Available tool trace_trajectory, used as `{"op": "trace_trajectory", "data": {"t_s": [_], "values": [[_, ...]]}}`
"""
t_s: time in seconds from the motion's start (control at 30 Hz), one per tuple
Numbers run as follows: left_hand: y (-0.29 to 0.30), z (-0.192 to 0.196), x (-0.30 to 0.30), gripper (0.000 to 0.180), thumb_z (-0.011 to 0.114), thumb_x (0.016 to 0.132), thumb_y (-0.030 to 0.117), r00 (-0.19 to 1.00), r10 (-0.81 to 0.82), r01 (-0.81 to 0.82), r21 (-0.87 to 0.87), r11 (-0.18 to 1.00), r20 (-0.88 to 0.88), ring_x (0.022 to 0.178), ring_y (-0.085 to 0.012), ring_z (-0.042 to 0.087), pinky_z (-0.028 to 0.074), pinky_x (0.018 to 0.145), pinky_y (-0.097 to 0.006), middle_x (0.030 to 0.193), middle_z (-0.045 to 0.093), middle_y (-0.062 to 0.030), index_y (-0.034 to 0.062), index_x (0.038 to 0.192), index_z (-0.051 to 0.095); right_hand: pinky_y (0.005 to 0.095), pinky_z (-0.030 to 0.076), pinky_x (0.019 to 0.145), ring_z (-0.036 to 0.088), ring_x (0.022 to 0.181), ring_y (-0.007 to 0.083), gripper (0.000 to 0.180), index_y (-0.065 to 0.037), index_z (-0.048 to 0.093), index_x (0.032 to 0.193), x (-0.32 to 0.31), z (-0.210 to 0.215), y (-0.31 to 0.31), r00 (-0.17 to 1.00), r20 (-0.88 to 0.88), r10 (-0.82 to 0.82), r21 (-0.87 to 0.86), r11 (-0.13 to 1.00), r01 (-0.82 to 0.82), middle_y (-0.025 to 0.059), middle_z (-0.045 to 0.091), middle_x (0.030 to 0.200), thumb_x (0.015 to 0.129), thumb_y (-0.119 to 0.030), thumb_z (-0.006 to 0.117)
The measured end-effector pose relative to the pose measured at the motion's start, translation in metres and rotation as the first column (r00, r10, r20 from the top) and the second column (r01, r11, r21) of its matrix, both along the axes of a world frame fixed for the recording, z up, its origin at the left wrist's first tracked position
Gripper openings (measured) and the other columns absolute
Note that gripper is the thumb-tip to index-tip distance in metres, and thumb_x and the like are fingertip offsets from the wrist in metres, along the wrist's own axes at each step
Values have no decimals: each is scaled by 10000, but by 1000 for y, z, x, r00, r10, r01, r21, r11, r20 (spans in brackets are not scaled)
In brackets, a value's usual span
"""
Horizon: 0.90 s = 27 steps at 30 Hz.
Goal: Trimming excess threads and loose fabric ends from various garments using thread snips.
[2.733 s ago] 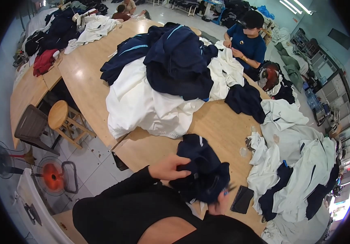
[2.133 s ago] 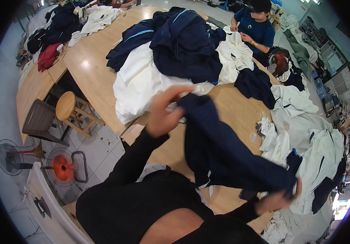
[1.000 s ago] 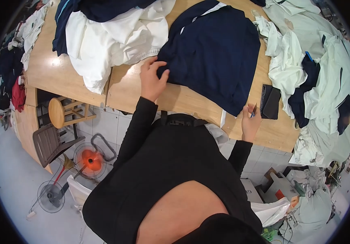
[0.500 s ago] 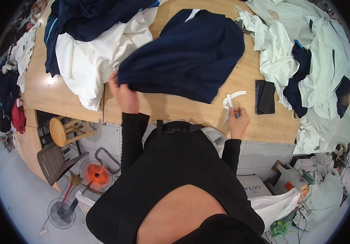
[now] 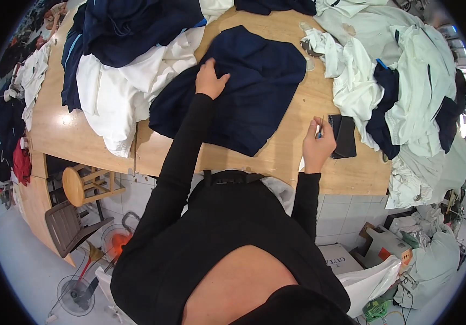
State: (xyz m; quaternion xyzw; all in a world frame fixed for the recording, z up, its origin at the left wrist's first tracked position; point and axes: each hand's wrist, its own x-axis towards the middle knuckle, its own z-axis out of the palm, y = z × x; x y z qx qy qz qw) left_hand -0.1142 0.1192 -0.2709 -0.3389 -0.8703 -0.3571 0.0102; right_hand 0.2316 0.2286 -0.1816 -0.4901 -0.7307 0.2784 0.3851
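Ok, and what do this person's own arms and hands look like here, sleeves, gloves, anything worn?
Both arms are covered by long, close-fitting black sleeves that end at the wrists. The left hand and right hand are bare, with no gloves. No watch, ring or bracelet can be made out at this size. The sleeves are plain, without visible stripes or markings, and match the black top.

The garment point(image 5: 241, 89) spread flat is plain dark navy, with no pattern showing. The bench point(image 5: 75, 135) under it is light honey-coloured wood. The heap point(image 5: 130, 59) to the left mixes white cloth with navy pieces, one edged in light blue. The pile point(image 5: 406, 81) to the right is pale mint-white with navy patches. The flat case point(image 5: 344, 135) is black. The sleeves point(image 5: 181, 157) are black. The stool point(image 5: 75, 186) has a tan wooden seat.
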Motion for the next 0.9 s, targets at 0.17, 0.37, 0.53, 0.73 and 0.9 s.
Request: {"op": "trace_trajectory", "data": {"t_s": [0.17, 0.37, 0.53, 0.73, 0.9], "values": [[-23, 87, 55, 69, 730, 979, -35, 759, -534, 259, 579, 773, 373, 783, -125, 618, 514, 730, -277, 1001, 644, -71, -17, 1045, 742, 326, 551, 716, 732, 791, 212, 162, 30, 781, 1059, 43, -30, -13, 991, -70, -112, 36, 993, 115, 126, 789, 925, 1024, -124, 747], [-212, 40, 16, 131, 780, 954, -5, 965, -114, 109, 34, 993, 237, 819, -119, 605, 493, 748, -238, 1022, 634, -33, 52, 1069, 811, 248, 437, 614, 594, 773, 60, 186, 16, 786, 1057, 88, -38, -23, 991, -38, -127, -218, 969, 116, 14, 751, 893, 1034, -167, 757], [-146, 77, 62, 234, 847, 947, 112, 969, 86, -170, 372, 913, 233, 786, -180, 655, 534, 733, -279, 1076, 698, -102, 36, 1161, 788, 273, 543, 728, 738, 854, 131, 146, 41, 766, 1094, 51, -32, 2, 993, -104, 51, -145, 987, -66, 101, 789, 957, 1039, -84, 715], [-79, 33, 62, 165, 833, 943, 98, 949, -32, -46, 237, 971, 313, 804, -223, 705, 558, 726, -320, 989, 738, -111, 4, 1057, 758, 295, 560, 734, 757, 828, 155, 154, 15, 777, 1100, -25, 26, -10, 950, -51, 309, 14, 951, -309, 130, 774, 884, 1025, 16, 642], [-159, 88, 59, 150, 852, 880, 108, 636, -596, 652, 72, 755, 491, 793, -263, 738, 568, 727, -374, 884, 747, -123, 17, 984, 793, 267, 523, 707, 672, 802, 120, 122, 27, 752, 1106, 19, -5, -26, 960, -103, 259, -157, 949, -273, 66, 715, 875, 1028, 1, 661]]}}
